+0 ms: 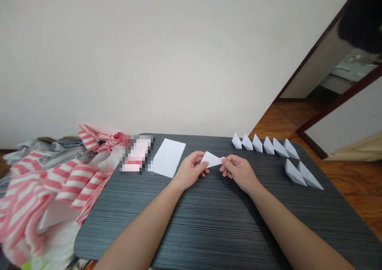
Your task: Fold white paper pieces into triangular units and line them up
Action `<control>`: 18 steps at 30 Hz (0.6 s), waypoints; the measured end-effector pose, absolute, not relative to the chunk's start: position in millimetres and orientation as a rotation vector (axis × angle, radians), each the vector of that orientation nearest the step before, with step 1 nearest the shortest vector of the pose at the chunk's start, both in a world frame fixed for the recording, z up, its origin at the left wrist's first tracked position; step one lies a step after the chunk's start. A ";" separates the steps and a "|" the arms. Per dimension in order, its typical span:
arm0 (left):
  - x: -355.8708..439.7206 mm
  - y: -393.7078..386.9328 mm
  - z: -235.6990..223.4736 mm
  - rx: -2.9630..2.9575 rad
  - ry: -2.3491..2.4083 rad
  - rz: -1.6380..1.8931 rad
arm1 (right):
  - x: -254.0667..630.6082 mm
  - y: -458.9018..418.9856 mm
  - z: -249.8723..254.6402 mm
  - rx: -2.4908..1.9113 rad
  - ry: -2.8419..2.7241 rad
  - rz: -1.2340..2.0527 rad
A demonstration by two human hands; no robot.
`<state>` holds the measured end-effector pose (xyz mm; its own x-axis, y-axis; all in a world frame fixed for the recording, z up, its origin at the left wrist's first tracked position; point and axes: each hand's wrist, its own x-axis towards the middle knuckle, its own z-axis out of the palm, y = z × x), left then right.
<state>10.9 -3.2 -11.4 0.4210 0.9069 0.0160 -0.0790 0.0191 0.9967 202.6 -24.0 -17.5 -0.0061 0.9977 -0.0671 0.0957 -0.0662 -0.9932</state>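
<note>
Between my two hands, above the middle of the dark table [203, 222], is a small folded piece of white paper [211, 159]. My left hand [193, 166] pinches its left side, thumb on top. At its narrow right tip the fingers of my right hand [237, 169] are closed on it. Left of my left hand lies white paper [169, 156], flat on the table. To the right, several folded paper boats [257, 143] stand in a row along the far edge, and two more paper boats [302, 174] sit nearer to me.
A blurred-out pink and white item [136, 154] lies at the table's far left. Beside the table on the left is a heap of red-and-white striped cloth [79, 178]. A pale wall [179, 63] rises behind; wooden floor [349, 182] and a doorway are to the right.
</note>
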 end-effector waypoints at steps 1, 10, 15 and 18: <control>11.3 -4.2 -10.7 1.340 0.813 0.928 | 202.8 -24.0 -18.0 -1.332 -1.268 1.208; 8.1 -9.3 -6.8 1.548 0.915 0.829 | 203.9 -25.0 -15.2 -1.341 -1.391 1.182; 8.6 -9.7 -4.5 1.596 0.956 0.827 | 202.3 -26.9 -16.2 -1.258 -1.484 1.068; 8.5 -9.5 -6.2 1.627 0.986 0.817 | 201.6 -29.0 -14.5 -1.192 -1.564 0.939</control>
<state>8.5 -9.5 -6.2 0.4340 0.9000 0.0406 0.2072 -0.1435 0.9677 201.6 -29.0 -14.5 -0.1010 0.9706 0.2184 0.2632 0.2377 -0.9350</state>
